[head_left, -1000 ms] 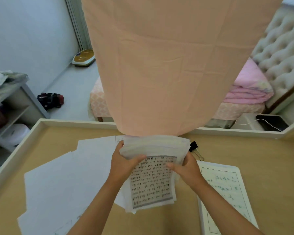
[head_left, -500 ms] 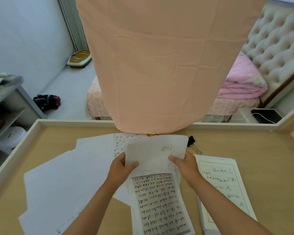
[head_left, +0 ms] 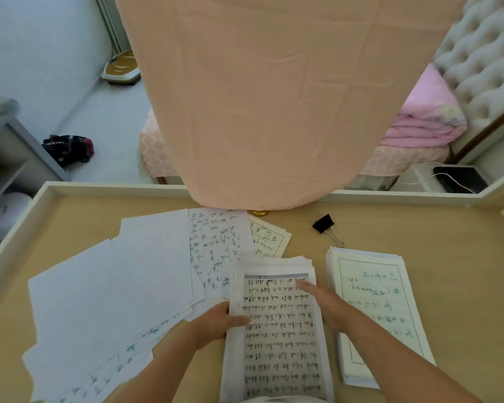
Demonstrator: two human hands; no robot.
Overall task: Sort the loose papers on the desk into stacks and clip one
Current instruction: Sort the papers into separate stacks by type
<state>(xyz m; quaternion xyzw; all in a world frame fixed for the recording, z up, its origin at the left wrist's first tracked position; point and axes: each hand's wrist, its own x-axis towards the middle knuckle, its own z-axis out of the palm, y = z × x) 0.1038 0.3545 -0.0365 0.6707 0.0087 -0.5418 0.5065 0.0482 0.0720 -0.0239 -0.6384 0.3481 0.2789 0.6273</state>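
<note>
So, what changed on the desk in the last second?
The middle stack, held up by both hands before, now lies flat on the desk. The left hand grips its left edge; the right hand let go and rests flat on top. The binder clip, the right stack and the loose sheets stayed.

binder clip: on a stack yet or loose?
Loose. The binder clip lies on the desk beyond the right stack, clamping no paper.

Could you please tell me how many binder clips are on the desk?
1: the black binder clip lies on the desk just beyond the right paper stack. Others may hide under the loose papers.
</note>
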